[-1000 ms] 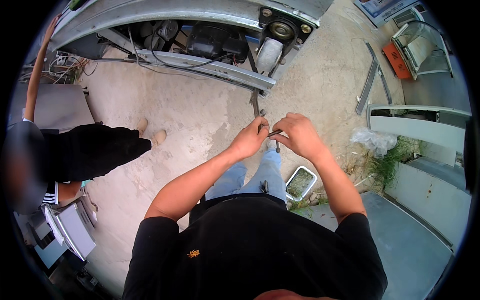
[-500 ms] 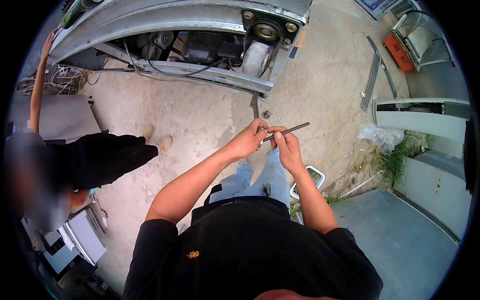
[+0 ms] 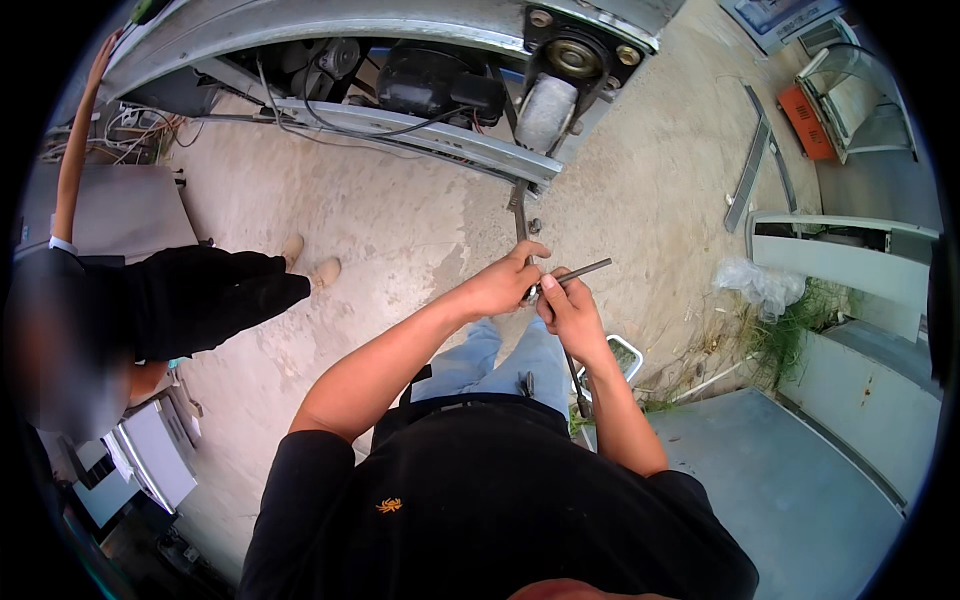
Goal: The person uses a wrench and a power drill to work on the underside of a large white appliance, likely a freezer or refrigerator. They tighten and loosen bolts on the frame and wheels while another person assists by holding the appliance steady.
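Observation:
My left hand point(image 3: 500, 284) is bent close against my right, in front of my waist. Its fingers curl around a small shiny metal piece point(image 3: 532, 292), whose kind is mostly hidden. Between thumb and fingers my right hand point(image 3: 572, 312) pinches a dark metal rod point(image 3: 588, 270) that points to the right. A second thin dark bar point(image 3: 576, 382) slants down from under that hand beside my leg. Past my left fingers, a dark metal bar point(image 3: 519, 205) runs toward the appliance's lower edge; whether I hold it is unclear.
Ahead lies a tipped metal appliance frame point(image 3: 440, 150) with a black compressor point(image 3: 428, 80) and a caster wheel point(image 3: 548, 112). On the left another person point(image 3: 215, 305) reaches toward it. Metal strips point(image 3: 745, 170), crumpled plastic point(image 3: 758, 285) and a white-rimmed container point(image 3: 626, 357) are at right.
Both hands have dropped slightly nearer me, and the rod's outer end sits lower. A thin bar now shows below my right hand. The view has shifted a little.

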A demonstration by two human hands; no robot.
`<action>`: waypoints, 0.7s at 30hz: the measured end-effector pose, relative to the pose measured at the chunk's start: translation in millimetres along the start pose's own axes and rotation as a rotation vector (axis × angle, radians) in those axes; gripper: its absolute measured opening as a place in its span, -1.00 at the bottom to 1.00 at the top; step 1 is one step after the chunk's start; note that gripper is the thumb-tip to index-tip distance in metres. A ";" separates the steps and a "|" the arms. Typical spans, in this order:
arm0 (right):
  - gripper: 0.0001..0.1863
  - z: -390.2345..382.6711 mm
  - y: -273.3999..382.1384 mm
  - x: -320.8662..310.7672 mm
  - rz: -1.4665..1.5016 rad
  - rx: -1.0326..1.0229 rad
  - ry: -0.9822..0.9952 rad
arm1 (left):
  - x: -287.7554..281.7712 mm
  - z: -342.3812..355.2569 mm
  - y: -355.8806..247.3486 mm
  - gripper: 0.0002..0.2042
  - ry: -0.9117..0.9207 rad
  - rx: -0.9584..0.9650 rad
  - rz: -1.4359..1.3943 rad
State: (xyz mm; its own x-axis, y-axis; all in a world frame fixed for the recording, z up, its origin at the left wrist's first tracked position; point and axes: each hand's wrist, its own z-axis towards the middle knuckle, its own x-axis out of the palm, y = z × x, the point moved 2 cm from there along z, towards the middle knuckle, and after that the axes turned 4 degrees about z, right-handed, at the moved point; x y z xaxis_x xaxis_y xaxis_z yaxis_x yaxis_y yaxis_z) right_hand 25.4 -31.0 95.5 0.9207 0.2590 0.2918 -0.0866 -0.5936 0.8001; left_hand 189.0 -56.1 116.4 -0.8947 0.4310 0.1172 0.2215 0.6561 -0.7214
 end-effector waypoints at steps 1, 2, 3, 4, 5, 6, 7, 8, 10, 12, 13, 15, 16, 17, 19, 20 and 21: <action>-0.71 -0.3 0.7 -1.7 0.032 0.012 0.007 | 0.4 0.4 0.3 -0.55 0.004 0.004 -0.015; -0.72 -0.8 1.8 -4.2 0.058 0.026 0.016 | 1.2 2.0 1.3 -0.53 0.007 0.012 -0.036; -0.72 -1.2 3.3 -4.9 0.083 0.041 0.024 | 1.5 2.9 2.0 -0.51 0.010 0.019 -0.058; -0.75 -2.5 6.2 -5.0 0.100 0.040 0.028 | 0.6 2.8 2.8 -0.47 -0.025 0.019 -0.070; -0.77 -4.1 10.8 -4.3 0.097 0.031 0.027 | 1.0 2.0 1.3 -0.42 -0.059 0.020 -0.085; -0.78 -5.5 14.6 -3.4 0.094 0.021 0.025 | 1.4 2.0 0.4 -0.38 -0.091 0.020 -0.100; -0.79 -6.3 17.6 -3.1 0.092 0.011 0.023 | 2.4 5.0 2.6 -0.33 -0.126 0.023 -0.077; -0.79 -7.1 19.5 -3.8 0.091 -0.012 0.012 | 3.4 7.6 2.4 -0.27 -0.159 0.027 -0.047; -0.77 -6.8 19.9 -7.9 0.090 -0.059 -0.013 | 6.5 12.4 1.9 -0.28 -0.206 0.005 -0.033; -0.75 -5.0 23.7 -7.1 0.135 -0.129 -0.090 | 6.5 12.6 -4.7 -0.41 -0.235 -0.051 -0.047; -0.73 -3.7 25.9 -7.7 0.157 -0.164 -0.129 | 5.9 14.9 -7.2 -0.52 -0.176 -0.038 -0.053; -0.74 3.0 26.2 -9.0 0.141 -0.164 -0.132 | 1.0 19.2 -9.6 -0.66 -0.060 -0.017 -0.054; -0.74 6.8 26.5 -10.1 0.131 -0.164 -0.133 | -0.6 19.5 -8.7 -0.67 -0.026 -0.063 -0.080; -0.75 10.3 24.0 -11.0 0.119 -0.164 -0.119 | -2.2 19.0 -7.1 -0.66 0.009 -0.113 -0.108; -0.76 15.2 19.9 -9.4 0.091 -0.164 -0.088 | -3.8 17.5 -4.4 -0.61 0.063 -0.199 -0.142; -0.77 15.3 20.3 -5.7 0.117 -0.136 -0.046 | -4.6 16.2 -3.4 -0.61 0.077 -0.235 -0.148; -0.78 15.0 16.1 -1.7 0.136 -0.097 -0.036 | -5.0 14.8 -1.2 -0.60 0.090 -0.272 -0.154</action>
State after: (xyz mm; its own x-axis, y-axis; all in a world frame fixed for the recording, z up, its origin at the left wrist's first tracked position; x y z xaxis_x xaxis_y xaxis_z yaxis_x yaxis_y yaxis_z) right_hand 28.1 -52.5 100.0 0.9109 0.1529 0.3832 -0.2460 -0.5443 0.8020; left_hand 187.5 -68.2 106.6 -0.8905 0.3587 0.2799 0.1921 0.8541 -0.4833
